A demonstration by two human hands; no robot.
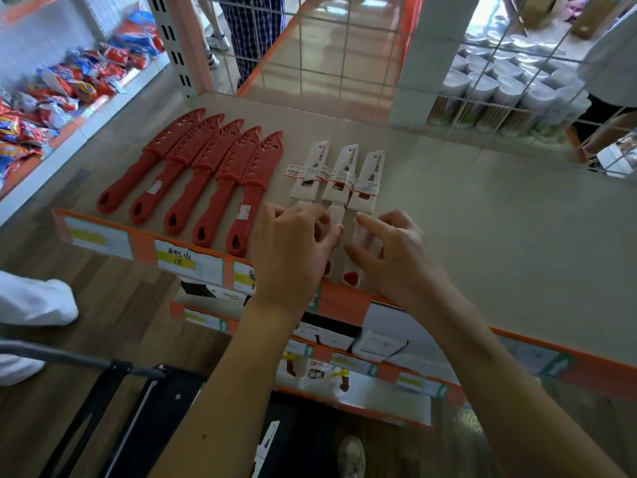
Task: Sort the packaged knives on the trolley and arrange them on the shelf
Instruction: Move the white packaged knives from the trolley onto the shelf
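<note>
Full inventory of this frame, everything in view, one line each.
red sheathed knives: 5, red, row on shelf top, left
white packaged knives: 3, white, labelled, right of the red row
shelf: 1, beige top, orange front edge
price labels: several, white and yellow, on the front edge
boxed goods: several, white, lower shelves
snack packets: many, red and blue, neighbouring shelf, far left
round containers: many, white-lidded, beyond the shelf, top right
trolley: 1, black, bottom left
left hand: 1, over white knife handles, grip unclear
right hand: 1, fingers spread, touching rightmost white knife's handle
</note>
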